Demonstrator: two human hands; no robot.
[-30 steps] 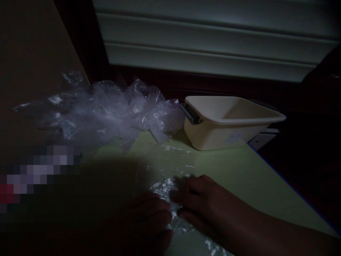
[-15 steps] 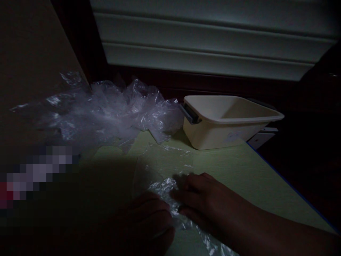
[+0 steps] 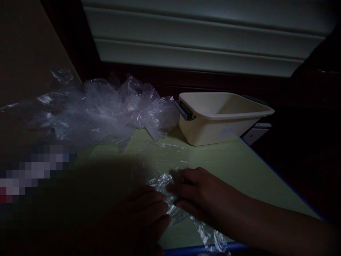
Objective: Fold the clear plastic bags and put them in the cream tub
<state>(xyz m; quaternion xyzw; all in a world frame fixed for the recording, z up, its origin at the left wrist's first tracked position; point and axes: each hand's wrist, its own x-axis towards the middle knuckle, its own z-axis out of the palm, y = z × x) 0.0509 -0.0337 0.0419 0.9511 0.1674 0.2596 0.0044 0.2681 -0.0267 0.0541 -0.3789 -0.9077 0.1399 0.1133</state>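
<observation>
Since the earlier frame the view has shifted, baring the near edge of a pale green, blue-edged table (image 3: 229,163). Left hand (image 3: 150,209) and right hand (image 3: 199,190) rest, fingers curled, on crinkled clear plastic film (image 3: 163,155) lying there, in front of a cream plastic tub (image 3: 205,131) (whether either pinches the film, I cannot tell).
</observation>
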